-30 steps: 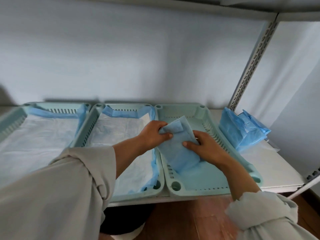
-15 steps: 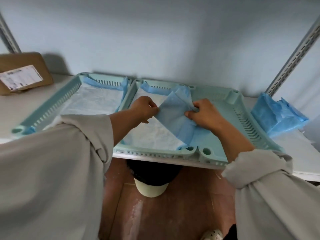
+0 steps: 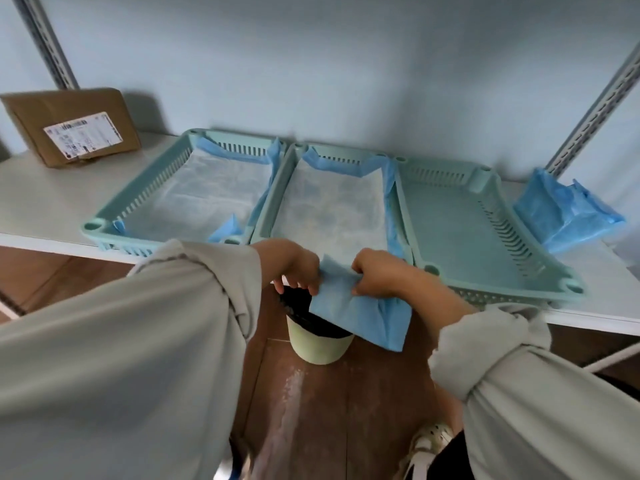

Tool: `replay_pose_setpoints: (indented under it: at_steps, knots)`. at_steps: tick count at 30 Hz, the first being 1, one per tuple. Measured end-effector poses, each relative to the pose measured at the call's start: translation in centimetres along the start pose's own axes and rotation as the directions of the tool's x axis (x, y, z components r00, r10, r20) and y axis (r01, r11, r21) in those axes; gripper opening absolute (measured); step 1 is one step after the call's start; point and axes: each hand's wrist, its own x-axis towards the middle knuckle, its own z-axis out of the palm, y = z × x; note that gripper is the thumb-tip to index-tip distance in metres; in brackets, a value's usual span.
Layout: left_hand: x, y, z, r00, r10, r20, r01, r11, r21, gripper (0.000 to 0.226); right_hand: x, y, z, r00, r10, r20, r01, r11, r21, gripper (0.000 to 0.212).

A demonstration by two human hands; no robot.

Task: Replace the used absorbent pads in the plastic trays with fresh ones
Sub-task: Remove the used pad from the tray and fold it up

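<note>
The shelf carries three trays side by side. The left tray and the middle tray each have a white pad with blue edges lying flat inside. The right tray is bare; no pad is in it. Right of it, near the shelf post, sits a pack of blue folded pads, probably the fresh ones. A box stands at the far left of the shelf. Under the shelf, on the floor, a bin with a dark liner stands open.

What changed: one second ago the folded pad was inside the right tray, between both hands. Half a second ago it was lifted over the border of the middle and right trays. Now it is off the shelf, in front of its edge and above the bin, partly covering the mouth. I judge that the used pad of the right tray is about to be thrown away, and this tray then needs a fresh one. The other two trays look already lined, but I cannot tell if those pads are new.

The pad is folded, blue side out. Its long axis runs from upper left to lower right, and the free end hangs down to the right, toward the person's right sleeve.

The left hand pinches the upper left edge with curled fingers. The right hand grips the top edge just beside it, fingers closed around the fold.
</note>
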Motion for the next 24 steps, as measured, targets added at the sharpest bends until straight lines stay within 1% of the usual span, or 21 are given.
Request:
replay_pose_setpoints:
  at_steps: [1, 3, 5, 7, 9, 12, 14, 15, 18, 22, 24]
  knots:
    - [0.3, -0.2, 0.6, 1.0, 0.007, 0.022, -0.008, 0.999, 0.039, 0.039, 0.0, -0.3, 0.9, 1.0, 0.005, -0.01, -0.006, 0.999, -0.036, 0.022]
    - [1.5, -0.8, 2.0, 0.995, 0.023, 0.092, -0.033, 0.994, 0.105, 0.04, 0.0, -0.9, 2.6, 1.0, -0.011, 0.008, 0.012, 0.995, -0.099, 0.017]
    - [2.8, -1.6, 3.4, 0.991, 0.017, 0.131, -0.04, 0.984, 0.171, 0.038, 0.3, -1.4, 4.2, 0.998, -0.025, 0.059, 0.033, 0.988, -0.149, 0.018]
    - [3.7, -2.3, 4.6, 0.99, 0.025, 0.137, -0.059, 0.967, 0.246, 0.038, 0.9, -1.5, 5.9, 0.993, -0.023, 0.112, 0.044, 0.981, -0.187, 0.022]
    - [4.6, -2.9, 5.2, 0.994, 0.002, 0.105, -0.024, 0.977, 0.213, 0.035, 1.9, -1.1, 7.6, 0.987, -0.002, 0.159, 0.037, 0.975, -0.219, 0.027]
    - [6.3, -3.9, 5.2, 0.996, -0.029, 0.079, 0.03, 1.0, -0.004, 0.037, 3.7, -0.3, 10.3, 0.975, 0.035, 0.221, 0.015, 0.976, -0.218, 0.03]
    - [7.4, -4.3, 5.0, 0.999, -0.035, 0.021, 0.037, 0.987, -0.155, 0.044, 4.9, 0.0, 11.6, 0.966, 0.041, 0.255, 0.005, 0.984, -0.178, 0.032]
    - [7.7, -4.5, 5.0, 1.0, -0.028, 0.0, 0.028, 0.984, -0.174, 0.047, 5.3, 0.1, 12.2, 0.962, 0.037, 0.27, 0.006, 0.987, -0.158, 0.032]
    - [8.6, -4.8, 5.3, 1.0, -0.026, 0.013, 0.027, 0.992, -0.127, 0.051, 6.6, 0.7, 13.6, 0.951, 0.025, 0.309, 0.018, 0.991, -0.136, 0.03]
    - [10.5, -5.4, 7.0, 0.997, 0.018, 0.078, -0.015, 0.999, -0.044, 0.04, 7.4, 1.5, 15.1, 0.943, 0.024, 0.332, 0.002, 0.997, -0.079, 0.025]
    - [11.1, -6.2, 7.6, 0.992, -0.003, 0.125, 0.003, 1.0, -0.003, 0.034, 7.4, 1.5, 15.2, 0.938, 0.012, 0.347, 0.007, 0.999, -0.053, 0.02]
